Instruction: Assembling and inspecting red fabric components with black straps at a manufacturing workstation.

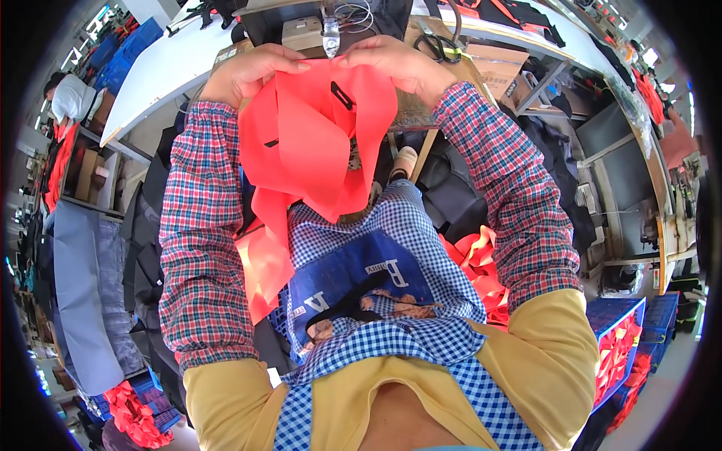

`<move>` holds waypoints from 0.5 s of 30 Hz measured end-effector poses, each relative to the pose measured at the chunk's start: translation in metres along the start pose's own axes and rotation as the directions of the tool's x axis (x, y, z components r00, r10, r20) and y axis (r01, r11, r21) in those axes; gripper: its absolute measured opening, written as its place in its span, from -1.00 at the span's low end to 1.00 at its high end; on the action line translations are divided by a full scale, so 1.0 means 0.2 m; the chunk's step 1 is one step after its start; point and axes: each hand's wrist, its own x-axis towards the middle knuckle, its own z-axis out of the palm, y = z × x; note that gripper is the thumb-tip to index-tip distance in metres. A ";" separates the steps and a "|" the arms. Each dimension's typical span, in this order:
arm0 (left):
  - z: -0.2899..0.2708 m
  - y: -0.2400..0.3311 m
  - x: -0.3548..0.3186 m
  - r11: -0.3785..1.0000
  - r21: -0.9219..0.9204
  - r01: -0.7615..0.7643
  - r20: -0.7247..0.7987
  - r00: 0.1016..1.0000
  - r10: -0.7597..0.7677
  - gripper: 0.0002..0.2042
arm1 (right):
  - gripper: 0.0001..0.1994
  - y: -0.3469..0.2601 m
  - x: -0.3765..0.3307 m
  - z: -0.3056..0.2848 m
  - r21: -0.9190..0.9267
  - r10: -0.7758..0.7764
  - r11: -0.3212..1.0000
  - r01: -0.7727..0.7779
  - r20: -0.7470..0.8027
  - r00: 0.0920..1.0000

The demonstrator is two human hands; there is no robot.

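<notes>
A bright coral-red fabric strip (301, 150) with small black marks hangs in loops from both my hands, in front of a sewing machine. My left hand (252, 71) pinches its upper edge just left of the machine's presser foot (331, 41). On the other side, my right hand (398, 64) pinches the same edge close to the foot. Between the hands the edge lies at the foot; whether it is under the needle I cannot tell. The strip's lower end trails down past my left forearm onto my lap.
Black-handled scissors (438, 49) lie right of the machine. White tables (162, 71) stand behind. More red strips (481, 270) are heaped by my right side, and a blue crate (617, 346) holds others. A cardboard box (496, 68) sits at the right; another person (74, 98) is far left.
</notes>
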 end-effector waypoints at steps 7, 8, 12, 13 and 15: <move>-0.04 -0.05 0.04 0.997 -0.006 -0.077 -0.054 0.996 0.077 -0.65 | -0.71 -0.02 -0.02 0.01 0.055 -0.023 0.998 0.023 0.008 1.000; -0.04 -0.05 0.04 0.997 -0.006 -0.078 -0.057 0.995 0.078 -0.65 | -0.71 -0.03 -0.02 0.02 0.070 -0.023 0.997 0.022 0.006 1.000; -0.04 -0.07 0.06 0.993 -0.038 -0.113 -0.065 0.992 0.110 -0.64 | -0.73 -0.01 -0.02 0.01 0.088 -0.036 0.995 0.037 -0.009 0.999; -0.03 -0.07 0.07 0.993 -0.059 -0.107 -0.070 0.992 0.103 -0.63 | -0.73 -0.01 -0.01 0.00 0.088 -0.024 0.996 0.026 -0.023 0.999; -0.03 -0.07 0.09 0.993 -0.045 -0.107 -0.080 0.991 0.103 -0.65 | -0.74 -0.01 0.00 0.00 0.087 -0.012 0.996 0.015 -0.033 0.999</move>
